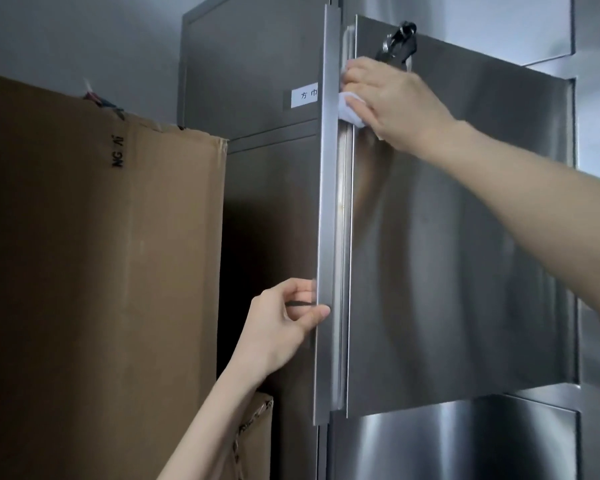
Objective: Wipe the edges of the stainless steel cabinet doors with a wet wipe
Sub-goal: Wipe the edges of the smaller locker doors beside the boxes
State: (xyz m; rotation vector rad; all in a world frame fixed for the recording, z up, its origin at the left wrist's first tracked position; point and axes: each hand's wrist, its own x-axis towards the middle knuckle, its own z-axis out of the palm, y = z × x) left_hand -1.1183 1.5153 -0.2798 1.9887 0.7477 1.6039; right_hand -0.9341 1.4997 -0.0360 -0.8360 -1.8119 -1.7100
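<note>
Two stainless steel cabinet doors stand ajar in front of me. The left door (257, 209) shows its long vertical edge strip (326, 216). My left hand (284, 323) pinches that strip low down, thumb in front and fingers behind. The right door (458, 254) swings outward toward me. My right hand (392, 102) presses a white wet wipe (350, 110) against the right door's inner vertical edge near the top. Most of the wipe is hidden under my fingers.
A tall brown cardboard box (94, 271) stands close on the left, with a smaller box (257, 434) below my left forearm. A bunch of keys (400, 39) hangs from the right door's lock. A white label (303, 95) sits on the left door. A lower steel door (447, 445) is shut.
</note>
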